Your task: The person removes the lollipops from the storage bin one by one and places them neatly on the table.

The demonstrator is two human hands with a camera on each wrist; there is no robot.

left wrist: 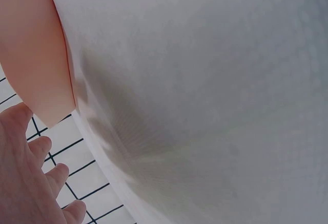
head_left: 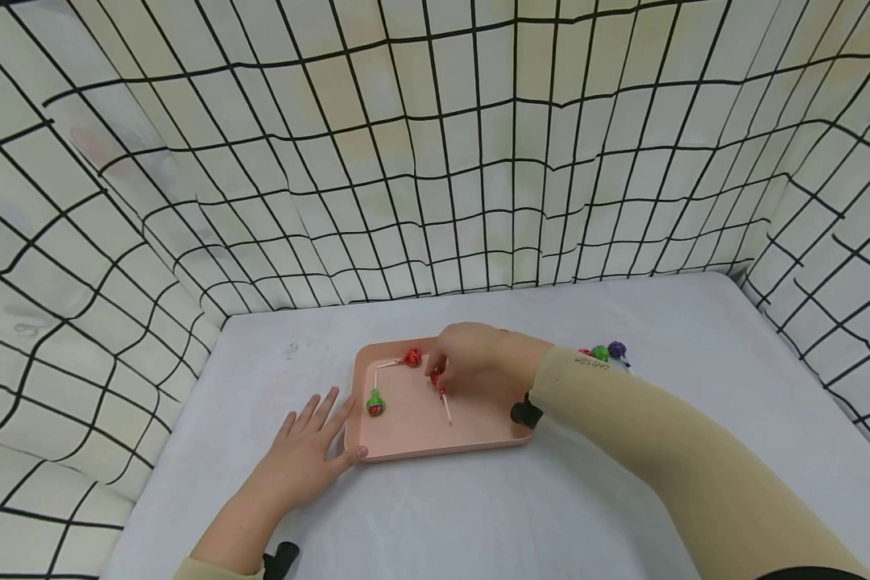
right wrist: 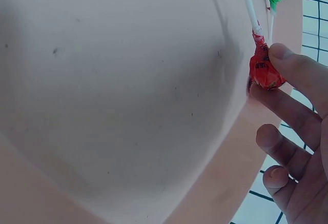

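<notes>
The right hand (head_left: 471, 354) pinches a red lollipop (right wrist: 266, 73) between thumb and index finger, with the remaining fingers bent; the candy's stick points back toward the person. The lollipop is over the middle of a pink tray (head_left: 406, 439); whether it touches the tray floor cannot be told. The left hand (head_left: 308, 459) holds nothing; its fingers are extended and spread, with the thumb at the tray's near left corner and the index finger beside the left rim. Within the tray, left of the right hand, lie two further lollipops: a second red lollipop (head_left: 412, 358) near the far rim, stick pointing left, and a green lollipop (head_left: 375, 403) near the left rim, head toward the person, stick pointing away. Their stick ends lie close together. Outside the tray, beyond the right sleeve (head_left: 623, 419), a purple lollipop (head_left: 617, 350) and another green lollipop (head_left: 599, 353) rest on the white table (head_left: 435, 515) beside a red one, partly hidden. Black-gridded walls (head_left: 464, 185) stand behind and at both sides.
</notes>
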